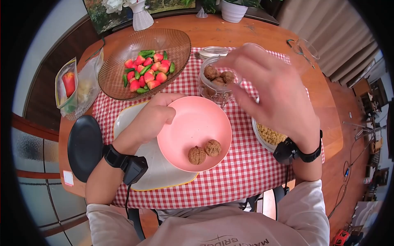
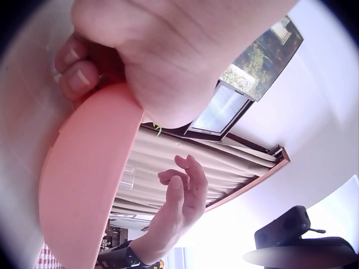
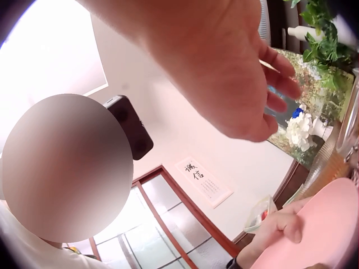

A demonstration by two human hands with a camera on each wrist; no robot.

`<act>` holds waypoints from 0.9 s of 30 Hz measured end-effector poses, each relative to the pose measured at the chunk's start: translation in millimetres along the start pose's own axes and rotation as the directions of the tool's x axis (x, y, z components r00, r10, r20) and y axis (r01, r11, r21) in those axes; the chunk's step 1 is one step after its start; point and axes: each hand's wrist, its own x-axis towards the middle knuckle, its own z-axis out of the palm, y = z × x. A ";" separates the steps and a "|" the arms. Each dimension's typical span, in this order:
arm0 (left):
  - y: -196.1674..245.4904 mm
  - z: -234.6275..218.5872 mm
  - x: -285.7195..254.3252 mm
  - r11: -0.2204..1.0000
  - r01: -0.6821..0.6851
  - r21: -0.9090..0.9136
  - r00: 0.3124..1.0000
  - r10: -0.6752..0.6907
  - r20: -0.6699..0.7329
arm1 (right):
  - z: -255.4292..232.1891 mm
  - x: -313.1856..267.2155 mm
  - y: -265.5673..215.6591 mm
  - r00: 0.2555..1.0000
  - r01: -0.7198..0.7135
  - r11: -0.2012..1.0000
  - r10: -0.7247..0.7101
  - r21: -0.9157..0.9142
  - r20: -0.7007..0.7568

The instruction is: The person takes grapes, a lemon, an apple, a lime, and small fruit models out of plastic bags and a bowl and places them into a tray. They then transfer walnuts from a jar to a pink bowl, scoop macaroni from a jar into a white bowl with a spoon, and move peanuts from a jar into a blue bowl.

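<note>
My left hand [image 1: 150,117] grips the rim of a pink plate [image 1: 186,123], thumb on the upper face and fingers curled beneath. Two walnuts [image 1: 197,156] lie side by side on the plate toward its near edge. My right hand [image 1: 275,84], blurred in the head view, is raised beside a glass clip-top jar [image 1: 204,85]. Its fingers are loosely bent and hold nothing in the left wrist view. Several more walnuts [image 1: 211,73] sit inside the jar, whose lid [image 1: 214,50] is swung back.
Under the plate lies a white tray [image 1: 143,170] with a yellow edge. A ribbed brown bowl [image 1: 117,84] holds red and green pieces. Farther left are a black oval plate [image 1: 84,147] and plastic bags [image 1: 74,88]. A white bowl [image 1: 256,132] of small yellow pieces is partly hidden under my right wrist.
</note>
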 end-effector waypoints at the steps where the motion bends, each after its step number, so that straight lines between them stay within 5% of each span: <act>1: -0.9 -0.5 0.1 1.000 0.001 -0.001 1.000 -0.001 -0.001 | -2.3 -0.6 -3.5 0.983 0.056 0.991 -0.076 0.122 0.169; 2: -1.5 -1.3 0.2 1.000 -0.008 0.012 1.000 0.008 -0.006 | -3.5 -1.7 -6.9 0.932 0.089 0.965 -0.169 0.248 0.321; 5: 5.8 -1.5 -2.4 0.999 -0.023 -0.031 1.000 0.023 -0.006 | 9.7 -13.3 -14.8 0.879 0.204 0.882 -0.356 0.425 0.317; 15: 20.9 3.6 15.9 0.996 -0.008 -0.093 1.000 0.008 0.001 | 11.0 -12.4 -14.6 0.839 0.075 0.920 -0.267 0.385 0.475; 20: 2.5 -3.2 22.2 0.997 0.074 0.008 0.992 -0.075 0.103 | 14.7 -14.1 -16.4 0.619 -0.014 0.939 -0.262 0.344 0.741; 21: 0.9 -2.1 22.5 0.997 0.066 0.027 0.995 -0.068 0.077 | 18.2 -17.2 -16.1 0.619 -0.019 0.938 -0.260 0.345 0.741; 23: 4.0 -3.1 21.5 0.996 0.080 0.034 0.992 -0.083 0.090 | 25.0 -23.1 -15.6 0.736 0.074 0.905 -0.332 0.418 0.589; 27: 0.5 -3.9 20.8 0.997 0.082 0.011 0.992 -0.082 0.094 | 23.0 -19.9 -18.5 0.723 0.079 0.899 -0.349 0.430 0.596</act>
